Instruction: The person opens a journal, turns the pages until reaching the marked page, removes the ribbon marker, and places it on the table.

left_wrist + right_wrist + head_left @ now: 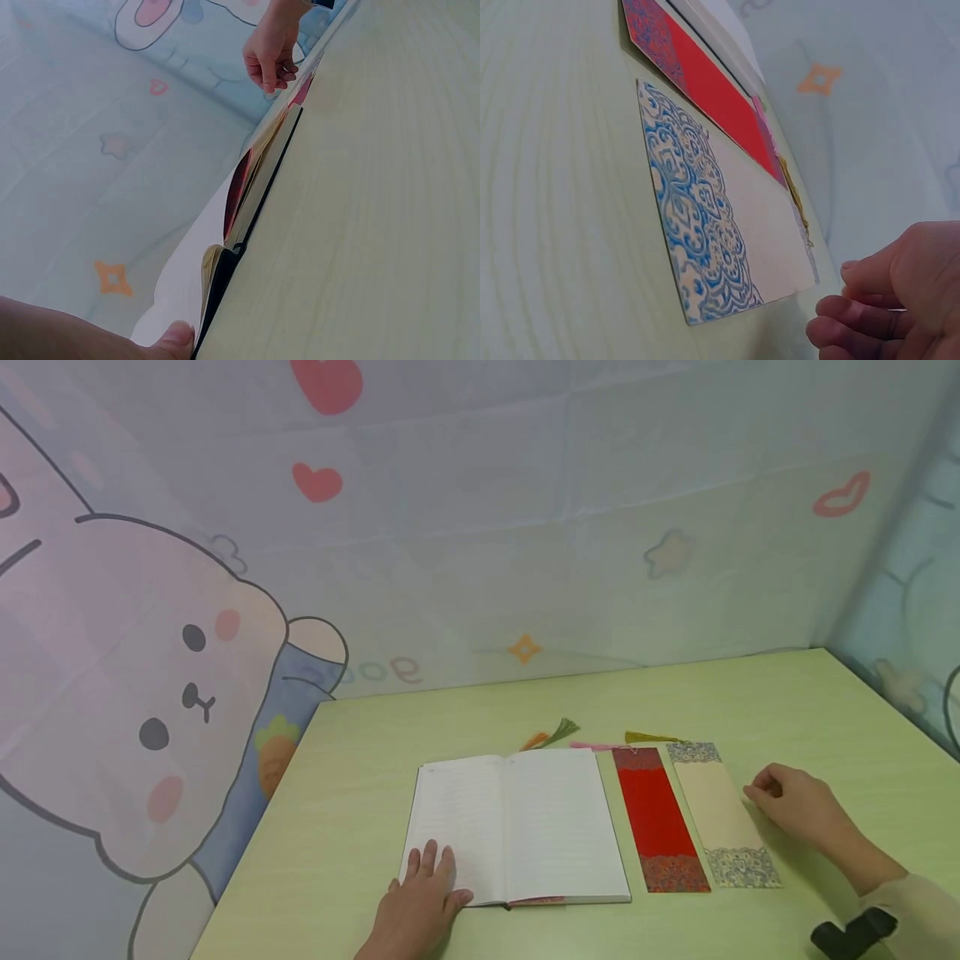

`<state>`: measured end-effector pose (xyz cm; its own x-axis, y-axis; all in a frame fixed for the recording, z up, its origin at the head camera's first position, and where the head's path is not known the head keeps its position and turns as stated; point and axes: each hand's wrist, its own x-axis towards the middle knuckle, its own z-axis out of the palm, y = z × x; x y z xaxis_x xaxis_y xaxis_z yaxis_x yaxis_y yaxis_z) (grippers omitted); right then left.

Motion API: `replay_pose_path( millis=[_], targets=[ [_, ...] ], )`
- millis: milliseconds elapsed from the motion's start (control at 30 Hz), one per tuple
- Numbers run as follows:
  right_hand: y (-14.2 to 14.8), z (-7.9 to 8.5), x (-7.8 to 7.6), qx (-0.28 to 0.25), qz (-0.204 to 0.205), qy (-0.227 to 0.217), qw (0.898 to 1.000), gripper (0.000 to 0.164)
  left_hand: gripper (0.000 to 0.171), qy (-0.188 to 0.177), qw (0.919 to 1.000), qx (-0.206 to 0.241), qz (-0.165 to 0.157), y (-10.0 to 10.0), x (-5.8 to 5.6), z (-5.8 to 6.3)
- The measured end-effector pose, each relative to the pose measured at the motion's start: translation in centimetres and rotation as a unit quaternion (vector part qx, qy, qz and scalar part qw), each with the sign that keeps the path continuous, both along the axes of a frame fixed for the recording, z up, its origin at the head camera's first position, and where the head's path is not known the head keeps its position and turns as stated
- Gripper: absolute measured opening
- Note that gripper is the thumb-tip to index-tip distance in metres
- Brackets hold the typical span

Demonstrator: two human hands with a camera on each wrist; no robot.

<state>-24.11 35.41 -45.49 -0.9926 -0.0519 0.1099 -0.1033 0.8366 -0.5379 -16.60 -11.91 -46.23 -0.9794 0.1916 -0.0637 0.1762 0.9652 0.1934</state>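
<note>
An open notebook (555,827) with lined white pages lies on the table. My left hand (420,902) rests on the lower left page, fingers spread, thumb by the bottom edge. Right of the notebook lies a red bookmark (652,810) with a pink tassel (592,746). Beside it is a cream bookmark (720,802) with blue patterned ends and a yellow tassel (648,737). My right hand (798,802) hovers just right of the cream bookmark, its fingers loosely curled and holding nothing. In the left wrist view a red piece (237,191) shows between the notebook's pages.
Green (561,732) and orange tassels (534,741) stick out past the notebook's top edge. The pale green table (360,777) meets a printed cloth backdrop (480,568) at the back. A dark cable (951,710) hangs at the far right.
</note>
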Motion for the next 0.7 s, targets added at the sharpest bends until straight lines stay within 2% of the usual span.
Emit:
replay_pose_path(
  millis=[400,500,700],
  targets=[
    [-3.0,0.4,0.6,0.040,0.054,0.042,0.997,0.011,0.065,-0.005,1.0000,-0.005,0.004,0.0,-0.1,0.0],
    [-3.8,0.6,0.8,0.052,0.057,0.039,0.996,0.016,0.065,-0.006,1.0000,-0.001,0.005,0.0,-0.1,0.1],
    [-5.3,0.9,1.1,0.065,0.066,0.006,0.996,0.039,0.064,0.001,0.9999,0.011,-0.002,0.0,0.1,0.2]
  ],
)
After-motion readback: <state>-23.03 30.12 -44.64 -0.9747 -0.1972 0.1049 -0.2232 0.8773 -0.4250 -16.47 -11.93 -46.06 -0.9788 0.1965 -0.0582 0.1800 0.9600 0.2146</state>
